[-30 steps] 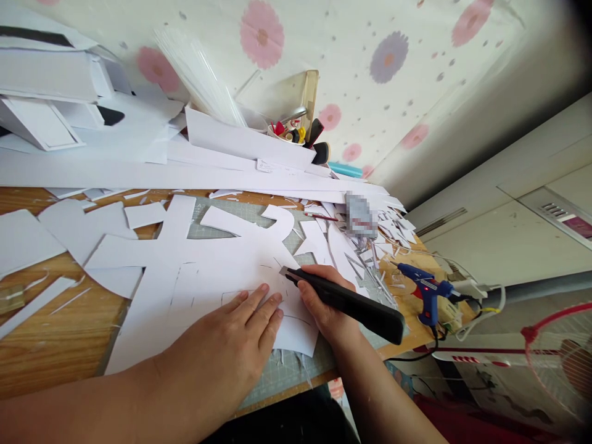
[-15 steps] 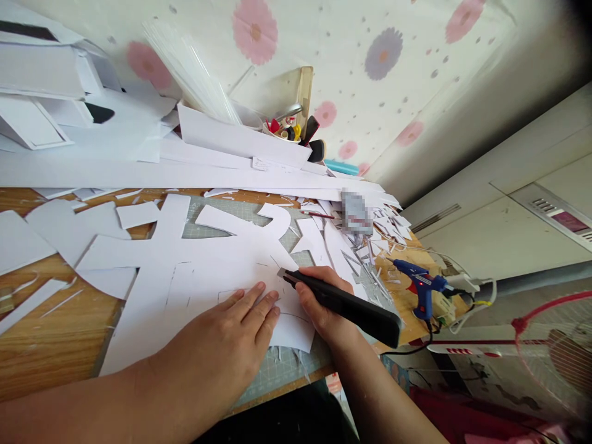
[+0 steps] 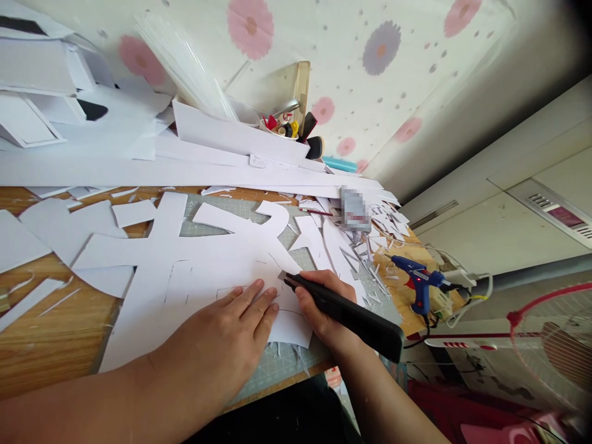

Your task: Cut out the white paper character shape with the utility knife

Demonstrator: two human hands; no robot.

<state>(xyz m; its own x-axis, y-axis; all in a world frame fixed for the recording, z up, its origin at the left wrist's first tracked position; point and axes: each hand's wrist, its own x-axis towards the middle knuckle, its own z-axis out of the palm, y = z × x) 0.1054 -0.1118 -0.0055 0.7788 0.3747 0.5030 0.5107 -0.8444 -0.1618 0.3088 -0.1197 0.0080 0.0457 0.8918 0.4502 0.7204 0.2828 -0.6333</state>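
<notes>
At table front, left hand lies flat, fingers spread, pressing down white sheet on green mat. Just beside it, right hand is closed around black knife, blade tip touching sheet near left fingertips. Farther right, blue glue gun rests on wood table among paper scraps. Farther back, white strips stack, then tool cup against flowered wall.
</notes>
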